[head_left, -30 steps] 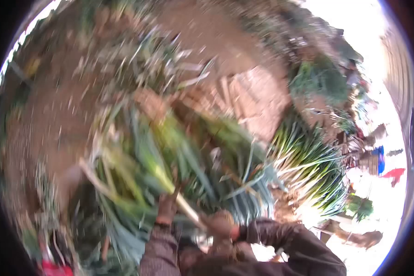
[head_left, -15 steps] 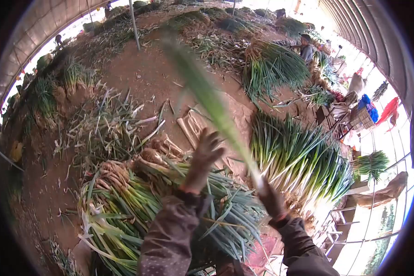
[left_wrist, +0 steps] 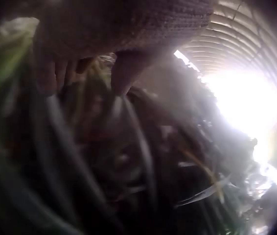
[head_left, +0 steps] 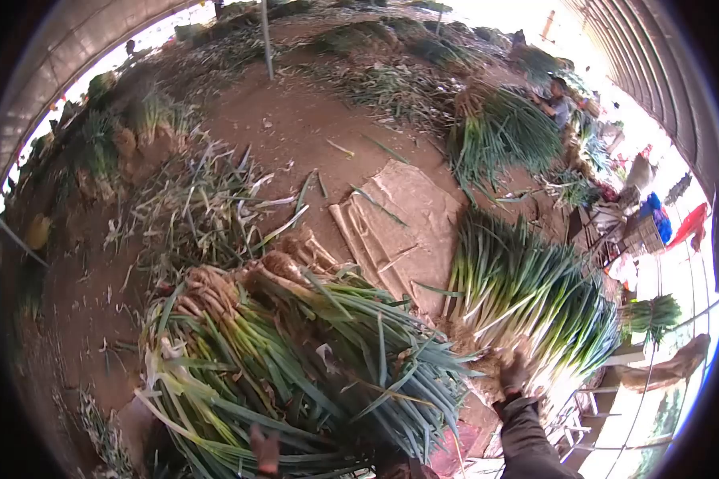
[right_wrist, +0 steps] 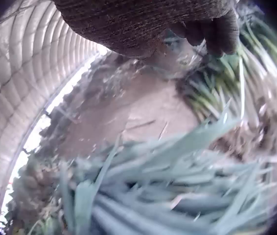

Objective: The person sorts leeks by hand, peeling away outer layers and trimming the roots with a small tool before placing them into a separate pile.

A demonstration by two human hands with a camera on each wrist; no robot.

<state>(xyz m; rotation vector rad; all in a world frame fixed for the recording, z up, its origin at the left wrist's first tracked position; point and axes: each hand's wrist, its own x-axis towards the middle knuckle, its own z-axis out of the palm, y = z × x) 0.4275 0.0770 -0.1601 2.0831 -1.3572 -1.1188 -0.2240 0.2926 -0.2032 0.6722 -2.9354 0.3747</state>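
Observation:
Leafy green onions with tan roots form a large pile (head_left: 295, 359) at lower centre in the head view. My left hand (head_left: 265, 449) is low over the pile's leaves; in the left wrist view the gloved hand (left_wrist: 114, 34) hangs above blurred leaves, thumb and fingers apart. At the root end of a neat row of onions (head_left: 535, 295) is my right hand (head_left: 516, 371). The right wrist view has that gloved hand (right_wrist: 177, 24) with fingers bent loosely downward near white stalks; no onion clearly shows in its grasp.
A tan sheet (head_left: 403, 223) lies between pile and row. Loose trimmed leaves (head_left: 208, 199) cover the soil at left. Beyond the row are another onion heap (head_left: 503, 136), a person (head_left: 558, 102) and a crate (head_left: 643, 237). A pole (head_left: 267, 40) stands at the back.
The onion that my right hand held upright and swung has left the air above the sheet. My right hand moved down and right to the row; my left dropped back over the pile.

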